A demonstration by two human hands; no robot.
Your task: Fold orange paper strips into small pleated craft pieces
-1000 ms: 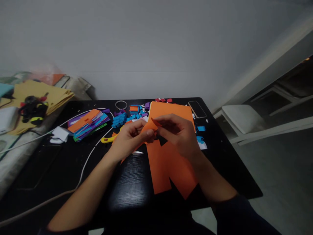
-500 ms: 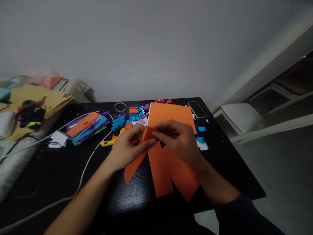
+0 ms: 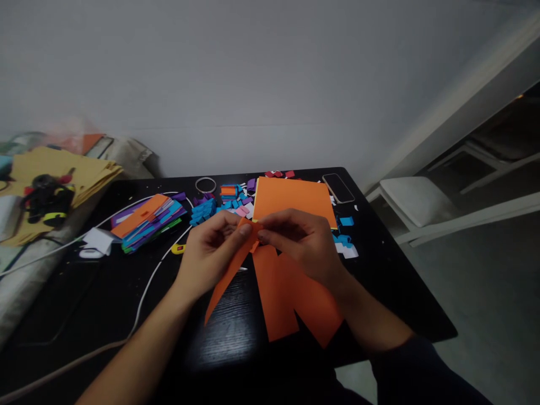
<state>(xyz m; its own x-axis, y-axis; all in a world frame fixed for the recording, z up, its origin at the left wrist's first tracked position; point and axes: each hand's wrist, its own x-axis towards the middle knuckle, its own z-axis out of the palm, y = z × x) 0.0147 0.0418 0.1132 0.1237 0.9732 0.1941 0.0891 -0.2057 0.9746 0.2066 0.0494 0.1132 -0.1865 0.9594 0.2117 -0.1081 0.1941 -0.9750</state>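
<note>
Between my two hands is a strip of orange paper (image 3: 226, 279), its long end hanging down toward the table's front. My left hand (image 3: 210, 247) pinches it near the top, thumb along the near face. The fingertips of my right hand (image 3: 301, 239) are closed on the strip's upper end, where the paper looks folded. Beneath and beside my right hand lie two cut orange paper pieces (image 3: 274, 298). Behind them is a stack of orange sheets (image 3: 295, 199) with a yellow edge showing. A yellow-handled tool (image 3: 178, 248) lies mostly hidden behind my left hand.
Folded blue pieces (image 3: 204, 211) and other coloured scraps lie behind my hands. To the left are a pile of coloured paper strips (image 3: 149, 219) and a white cable (image 3: 145, 292). A phone (image 3: 338, 188) lies at the back right. A white stool (image 3: 415, 202) stands beyond the table (image 3: 396, 304).
My left hand has shifted slightly left, and the hanging strip has swung left with it. The strip's top end now looks bent over between my fingers. Less of the yellow-handled tool shows.
</note>
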